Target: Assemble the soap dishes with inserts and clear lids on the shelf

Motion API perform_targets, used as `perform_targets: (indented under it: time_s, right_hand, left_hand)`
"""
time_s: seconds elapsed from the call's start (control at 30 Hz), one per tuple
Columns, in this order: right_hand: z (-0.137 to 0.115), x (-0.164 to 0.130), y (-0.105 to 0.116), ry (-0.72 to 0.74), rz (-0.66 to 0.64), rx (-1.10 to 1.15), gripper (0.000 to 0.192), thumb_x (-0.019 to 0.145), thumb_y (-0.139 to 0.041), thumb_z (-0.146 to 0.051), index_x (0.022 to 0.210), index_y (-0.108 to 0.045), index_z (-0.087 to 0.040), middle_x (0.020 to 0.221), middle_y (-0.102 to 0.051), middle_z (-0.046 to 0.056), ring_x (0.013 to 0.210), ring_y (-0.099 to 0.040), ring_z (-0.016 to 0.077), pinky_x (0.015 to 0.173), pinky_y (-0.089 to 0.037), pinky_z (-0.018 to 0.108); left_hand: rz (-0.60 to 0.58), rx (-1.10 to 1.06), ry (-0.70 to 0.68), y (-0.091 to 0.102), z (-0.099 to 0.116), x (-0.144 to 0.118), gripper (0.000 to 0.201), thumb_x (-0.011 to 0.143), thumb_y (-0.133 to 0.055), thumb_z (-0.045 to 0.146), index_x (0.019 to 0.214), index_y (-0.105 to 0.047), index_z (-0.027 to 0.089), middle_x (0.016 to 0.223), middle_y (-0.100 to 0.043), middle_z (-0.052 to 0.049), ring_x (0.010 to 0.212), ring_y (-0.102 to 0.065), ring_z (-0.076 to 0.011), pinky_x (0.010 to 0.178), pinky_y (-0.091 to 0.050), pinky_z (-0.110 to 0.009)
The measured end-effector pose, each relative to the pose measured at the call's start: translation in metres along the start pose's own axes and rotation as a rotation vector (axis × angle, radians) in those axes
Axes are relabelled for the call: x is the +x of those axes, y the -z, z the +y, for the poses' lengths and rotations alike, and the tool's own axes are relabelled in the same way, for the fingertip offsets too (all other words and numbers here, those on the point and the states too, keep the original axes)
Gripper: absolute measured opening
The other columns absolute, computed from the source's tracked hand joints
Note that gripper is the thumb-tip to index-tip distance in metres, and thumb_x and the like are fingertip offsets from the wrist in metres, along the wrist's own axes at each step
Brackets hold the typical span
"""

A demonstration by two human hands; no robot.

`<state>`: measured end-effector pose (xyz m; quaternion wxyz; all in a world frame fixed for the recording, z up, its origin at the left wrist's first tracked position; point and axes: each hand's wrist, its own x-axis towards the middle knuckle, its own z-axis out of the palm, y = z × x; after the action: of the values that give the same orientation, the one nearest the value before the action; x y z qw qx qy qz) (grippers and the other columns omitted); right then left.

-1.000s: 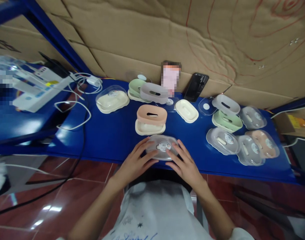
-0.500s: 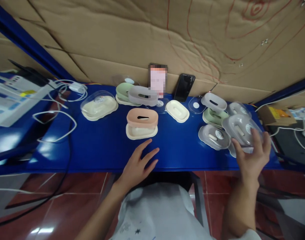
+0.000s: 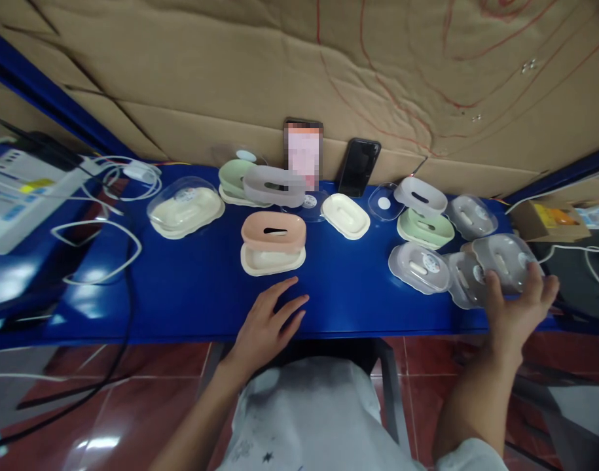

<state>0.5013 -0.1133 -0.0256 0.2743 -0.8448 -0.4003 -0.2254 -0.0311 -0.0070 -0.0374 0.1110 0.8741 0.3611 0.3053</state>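
My right hand [image 3: 520,307] grips a grey oval plastic box with a clear lid [image 3: 505,258] between thumb and fingers at the table's right end. That box overlaps another grey clear-lidded box [image 3: 469,278]; whether it rests on it I cannot tell. Left of these stands a further lidded grey box [image 3: 419,268]. My left hand [image 3: 267,320] is open, fingers spread, at the table's front edge, holding nothing. Just beyond its fingertips, a pink oval container with a slot [image 3: 274,229] stands over a cream base [image 3: 274,258].
On the blue table [image 3: 348,294] are a cream tray [image 3: 345,216], a lidded cream box [image 3: 186,212], green containers [image 3: 427,227] and grey ones [image 3: 274,185]. Two phones lean on the cardboard wall, one black [image 3: 361,167]. White cables [image 3: 103,229] lie on the left.
My right hand has carried the grey lidded box right and slightly toward me, uncovering more of the boxes behind and beside it. My left hand stays almost still.
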Motion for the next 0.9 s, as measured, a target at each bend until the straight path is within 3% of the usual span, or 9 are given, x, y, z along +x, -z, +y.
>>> perform_targets:
  time_s: [0.13,0.23,0.3,0.37,0.47,0.57,0.67,0.77,0.9]
  right_hand:
    - [0.003,0.001,0.002,-0.009,-0.018,0.005,0.116,0.081,-0.08,-0.077,0.169,-0.042,-0.011,0.171,-0.035,0.034,0.16,-0.034,0.0553,0.125,-0.035,0.073]
    - [-0.027,-0.004,0.013,0.051,0.065,-0.01,0.123,0.079,-0.083,-0.077,0.171,-0.036,-0.011,0.175,-0.029,0.034,0.162,-0.029,0.0572,0.126,-0.03,0.077]
    - [-0.071,-0.013,0.019,0.143,0.082,0.079,0.087,0.097,-0.071,-0.063,0.169,-0.044,-0.022,0.174,-0.039,0.024,0.161,-0.037,0.0485,0.128,-0.033,0.072]
    - [-0.129,-0.027,0.018,0.271,0.009,0.254,0.054,0.11,-0.053,-0.047,0.16,-0.056,-0.027,0.155,-0.063,0.017,0.152,-0.053,0.0402,0.125,-0.042,0.07]
    - [-0.213,-0.046,-0.004,0.591,-0.364,0.372,0.051,0.111,-0.054,-0.041,0.158,-0.056,-0.022,0.155,-0.064,0.016,0.146,-0.059,0.0367,0.121,-0.048,0.064]
    - [-0.263,-0.055,-0.036,0.694,-0.555,0.308,0.063,0.111,-0.053,-0.044,0.167,-0.043,-0.016,0.165,-0.054,0.021,0.154,-0.049,0.0397,0.127,-0.038,0.066]
    - [-0.274,-0.057,-0.05,0.712,-0.625,0.27,0.062,0.111,-0.054,-0.044,0.165,-0.048,-0.014,0.148,-0.066,0.022,0.142,-0.057,0.0404,0.125,-0.038,0.066]
    - [-0.259,-0.063,-0.042,0.724,-0.637,0.304,0.045,0.111,-0.05,-0.03,0.153,-0.063,-0.021,0.129,-0.073,0.016,0.126,-0.065,0.0343,0.121,-0.045,0.06]
    - [-0.234,-0.074,-0.023,0.713,-0.617,0.394,0.051,0.104,-0.044,-0.01,0.146,-0.068,-0.028,0.136,-0.071,0.011,0.134,-0.062,0.0307,0.125,-0.041,0.063]
  left_hand:
    - [0.009,0.003,0.001,0.0,0.001,-0.001,0.028,0.107,-0.063,0.021,0.135,-0.068,0.025,0.15,-0.063,-0.015,0.134,-0.067,-0.0287,0.109,-0.061,-0.046]
    - [0.004,0.004,0.013,-0.001,0.0,-0.001,0.028,0.107,-0.064,0.021,0.134,-0.069,0.024,0.15,-0.064,-0.015,0.133,-0.068,-0.0288,0.109,-0.06,-0.045]
    - [-0.014,0.006,0.021,-0.002,0.0,-0.001,0.027,0.107,-0.064,0.022,0.133,-0.07,0.024,0.15,-0.065,-0.015,0.132,-0.068,-0.0293,0.109,-0.06,-0.045]
    - [-0.029,0.005,0.025,-0.003,-0.001,0.0,0.026,0.107,-0.064,0.023,0.131,-0.072,0.024,0.149,-0.066,-0.015,0.131,-0.069,-0.0295,0.108,-0.06,-0.045]
    - [-0.032,0.005,0.024,-0.004,0.001,0.0,0.024,0.107,-0.064,0.023,0.129,-0.073,0.023,0.147,-0.067,-0.015,0.13,-0.069,-0.0293,0.108,-0.059,-0.044]
    - [-0.013,0.009,0.033,-0.002,0.003,-0.001,0.025,0.106,-0.065,0.021,0.13,-0.072,0.023,0.147,-0.067,-0.015,0.133,-0.067,-0.0296,0.111,-0.056,-0.046]
    - [0.033,0.056,0.084,0.001,0.0,-0.002,0.031,0.106,-0.065,0.021,0.137,-0.068,0.024,0.151,-0.064,-0.015,0.14,-0.063,-0.0318,0.118,-0.05,-0.052]
    - [0.075,0.168,0.181,0.003,-0.012,0.003,0.046,0.105,-0.066,0.026,0.151,-0.059,0.025,0.161,-0.056,-0.017,0.149,-0.055,-0.037,0.124,-0.042,-0.06]
    - [0.069,0.224,0.236,0.007,-0.03,0.011,0.043,0.106,-0.065,0.029,0.149,-0.061,0.025,0.147,-0.069,-0.014,0.142,-0.061,-0.0378,0.126,-0.035,-0.067]
